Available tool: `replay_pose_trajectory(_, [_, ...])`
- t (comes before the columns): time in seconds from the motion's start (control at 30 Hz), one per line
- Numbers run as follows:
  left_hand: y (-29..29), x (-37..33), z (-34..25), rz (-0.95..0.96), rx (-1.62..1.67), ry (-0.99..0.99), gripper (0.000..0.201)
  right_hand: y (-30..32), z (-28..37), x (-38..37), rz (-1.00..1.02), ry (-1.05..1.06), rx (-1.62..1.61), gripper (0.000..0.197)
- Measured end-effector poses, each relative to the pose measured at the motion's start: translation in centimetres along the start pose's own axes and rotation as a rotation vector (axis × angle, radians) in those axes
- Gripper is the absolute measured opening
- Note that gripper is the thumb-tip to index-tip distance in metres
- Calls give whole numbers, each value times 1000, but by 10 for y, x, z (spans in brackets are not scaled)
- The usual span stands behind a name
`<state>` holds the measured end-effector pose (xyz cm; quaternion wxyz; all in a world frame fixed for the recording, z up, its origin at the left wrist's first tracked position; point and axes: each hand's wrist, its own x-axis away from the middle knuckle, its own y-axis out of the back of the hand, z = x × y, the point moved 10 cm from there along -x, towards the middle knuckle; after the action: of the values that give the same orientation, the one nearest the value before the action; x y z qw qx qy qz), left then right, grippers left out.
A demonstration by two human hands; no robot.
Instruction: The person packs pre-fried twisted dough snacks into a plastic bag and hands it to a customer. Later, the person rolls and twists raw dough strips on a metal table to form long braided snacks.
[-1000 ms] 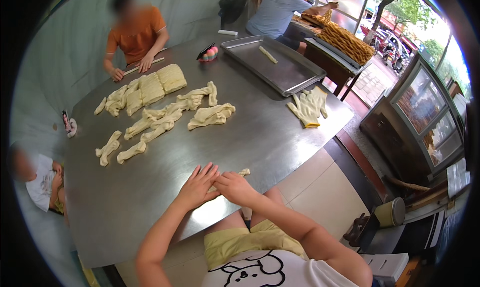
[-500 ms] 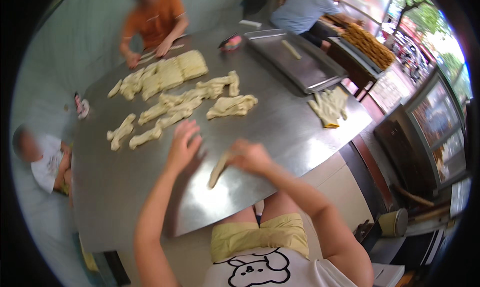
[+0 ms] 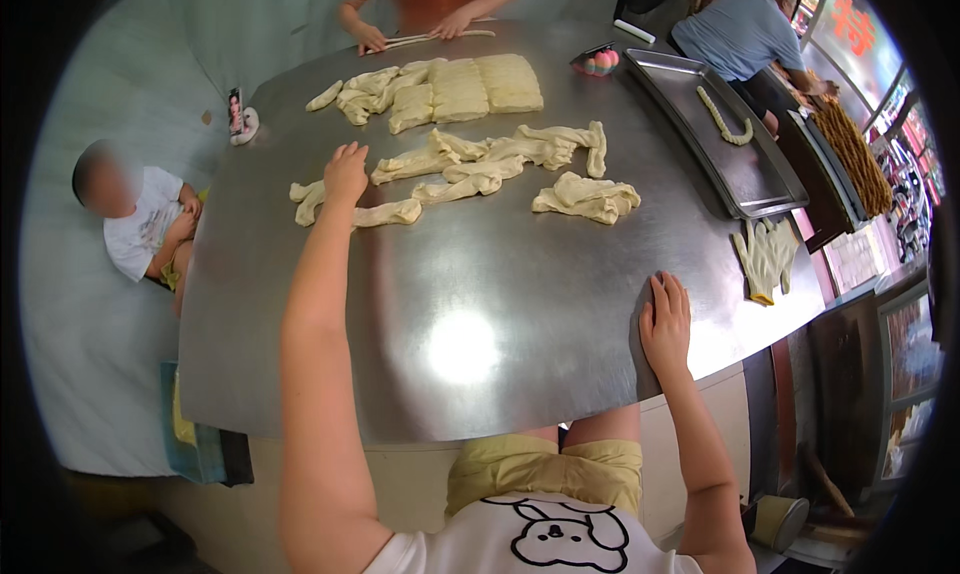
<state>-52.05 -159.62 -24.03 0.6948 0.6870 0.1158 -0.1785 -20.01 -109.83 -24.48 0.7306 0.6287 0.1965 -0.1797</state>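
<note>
My left hand (image 3: 346, 179) reaches far out over the left of the metal table (image 3: 530, 304), fingers extended. Under or beside it lies a small dough piece (image 3: 306, 202), partly hidden by my hand and wrist; whether they touch I cannot tell. Close by on the right is a dough strip (image 3: 388, 213). Farther on are a long row of stretched dough pieces (image 3: 480, 156) and a scored dough slab (image 3: 488, 86) with loose strips at its left. A separate dough lump (image 3: 588, 199) sits right of the middle. My right hand (image 3: 667, 324) rests flat near the table's right front edge, fingers out, holding nothing.
On the right are a metal tray (image 3: 735, 199) holding a curved twisted dough stick (image 3: 722, 119), and pale gloves (image 3: 767, 259). A person in orange (image 3: 425, 2) handles dough strips across the table. Another person sits left; one in blue-grey (image 3: 738, 34) works beside browned twists (image 3: 850, 154).
My left hand has moved forward and left to the dough. My right hand no longer has the dough strip and now lies on the table farther right. The whole view has shifted.
</note>
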Motion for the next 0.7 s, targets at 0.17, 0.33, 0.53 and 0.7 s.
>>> replay_pose_trajectory(0.17, [-36, -15, 16, 228, -108, 119, 31, 13, -3, -7, -6, -125, -110, 34])
replay_pose_trajectory(0.33, [3, -7, 129, -197, 249, 566, 30, 10, 6, -13, -27, -103, -151, 34])
replay_pose_trajectory(0.53, [172, -2, 59, -741, 492, 270, 24, 12, -6, -5, -40, -102, -102, 36])
replay_pose_trajectory(0.7, [277, 73, -45, -693, 1195, -23, 21, 24, -2, -2, -125, -123, -250, 51])
